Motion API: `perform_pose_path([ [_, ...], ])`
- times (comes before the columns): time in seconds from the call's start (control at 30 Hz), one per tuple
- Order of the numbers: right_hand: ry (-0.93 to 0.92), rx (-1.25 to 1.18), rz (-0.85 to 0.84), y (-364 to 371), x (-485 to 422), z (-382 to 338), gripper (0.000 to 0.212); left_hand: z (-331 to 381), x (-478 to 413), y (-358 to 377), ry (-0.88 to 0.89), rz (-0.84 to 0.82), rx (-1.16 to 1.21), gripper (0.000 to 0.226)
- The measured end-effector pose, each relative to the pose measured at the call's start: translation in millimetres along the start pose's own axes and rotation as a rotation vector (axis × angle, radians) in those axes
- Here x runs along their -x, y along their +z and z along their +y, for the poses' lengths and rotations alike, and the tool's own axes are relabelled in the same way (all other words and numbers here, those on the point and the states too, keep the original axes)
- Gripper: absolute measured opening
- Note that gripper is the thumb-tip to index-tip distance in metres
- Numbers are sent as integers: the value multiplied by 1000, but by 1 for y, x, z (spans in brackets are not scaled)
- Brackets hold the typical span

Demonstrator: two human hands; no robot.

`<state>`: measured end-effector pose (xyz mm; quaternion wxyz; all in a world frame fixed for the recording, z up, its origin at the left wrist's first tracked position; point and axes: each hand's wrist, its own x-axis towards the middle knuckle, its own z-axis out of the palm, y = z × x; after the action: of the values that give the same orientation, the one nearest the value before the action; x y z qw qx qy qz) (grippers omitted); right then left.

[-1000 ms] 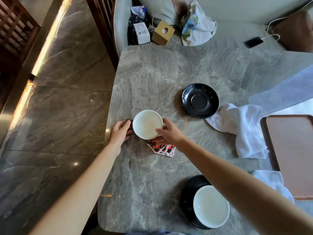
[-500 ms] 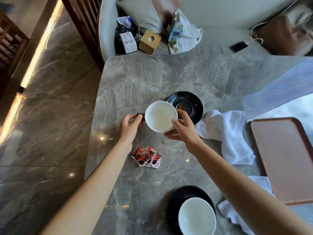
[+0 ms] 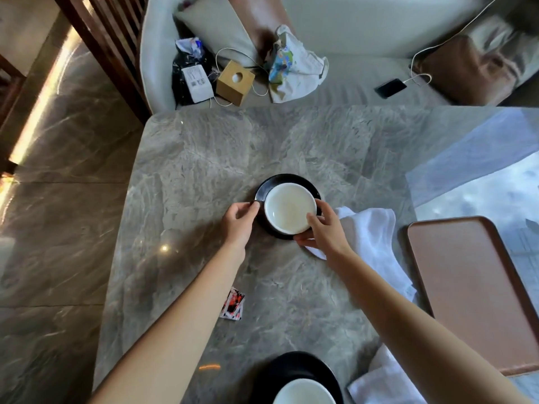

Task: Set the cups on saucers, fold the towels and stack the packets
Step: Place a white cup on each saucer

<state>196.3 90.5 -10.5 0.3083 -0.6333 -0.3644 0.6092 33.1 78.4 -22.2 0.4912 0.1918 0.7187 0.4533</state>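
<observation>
Head view showed the left hand (image 3: pixel 237 221) at centre frame, fingers curled, pinching the dark handle on the left side of the cup (image 3: pixel 291 207). The right hand (image 3: pixel 323 228) gripped the same cup from the right: its index finger lay over the white rim and its thumb lay at the lower edge of the saucer (image 3: pixel 280 182). The cup sat within the black saucer, upright, its pale interior facing up.

A crumpled white towel (image 3: pixel 373 228) lay just beside the saucer on the right, partly under the right wrist. The brown tray (image 3: pixel 466 287) lay at the right edge of the frame, near the towel. A second towel (image 3: pixel 376 380) lay at lower right, below the tray. The red-and-white packets (image 3: pixel 233 304) lay fanned at lower centre, partly hidden by the left forearm. A second cup (image 3: pixel 303 393) on a second saucer (image 3: pixel 291 365) was cut off by the bottom edge.

Open surface was available above and to the left of the centre saucer — up to the table's far and left edges.

The table (image 3: pixel 204 158) was grey veined marble with rounded corners. Polished stone floor (image 3: pixel 58 228) filled the left of the frame. A pale sofa (image 3: pixel 364 30) at the top carried a wooden box (image 3: pixel 234 83), bags and a phone (image 3: pixel 390 88) on a cable.
</observation>
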Motion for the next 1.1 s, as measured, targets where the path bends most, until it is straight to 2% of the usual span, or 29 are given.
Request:
perform_pose_path([
  [0.5, -30, -34, -16, -2, -25, -2, 34, -3, -24, 9, -105, -27, 32, 25],
  [0.97, -35, -50, -4, -2, -22, 0, 32, 1, -14, 2, -157, -81, 28, 21],
  [1.1, 1, -90, 49, -1, -8, 9, 36, -7, 4, -15, -97, -62, 12, 19],
])
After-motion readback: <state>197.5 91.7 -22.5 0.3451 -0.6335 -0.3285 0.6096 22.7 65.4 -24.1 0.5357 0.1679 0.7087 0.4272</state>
